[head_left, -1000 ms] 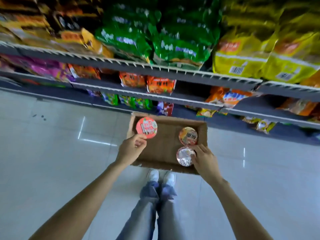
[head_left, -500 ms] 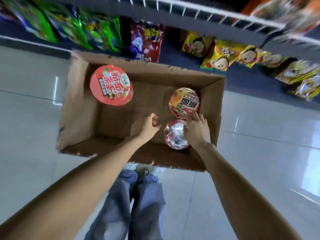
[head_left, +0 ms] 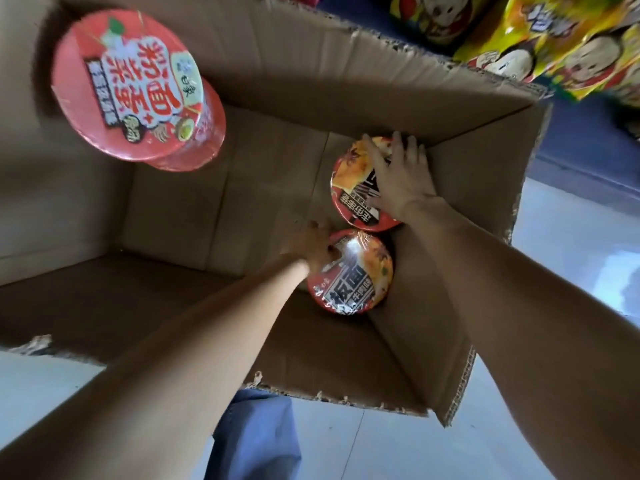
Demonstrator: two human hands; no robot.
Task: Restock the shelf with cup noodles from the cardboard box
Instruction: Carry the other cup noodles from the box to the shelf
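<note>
While both hands [head_left: 401,181] reach in, three red-lidded cup noodles [head_left: 353,271] show.

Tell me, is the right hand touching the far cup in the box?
Touching. The head view shows the right hand lying spread on the lid of the far cup, with no gap between them, inside the box.

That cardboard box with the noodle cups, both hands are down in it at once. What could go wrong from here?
1. The right hand lies spread over the far noodle cup's lid; a top-only grip may slip on the glossy wrap.
2. The left hand touches only the near noodle cup's edge, so that cup could tip.
3. The big red noodle cup looks tilted against the cardboard box corner; a jolt might topple it.
</note>
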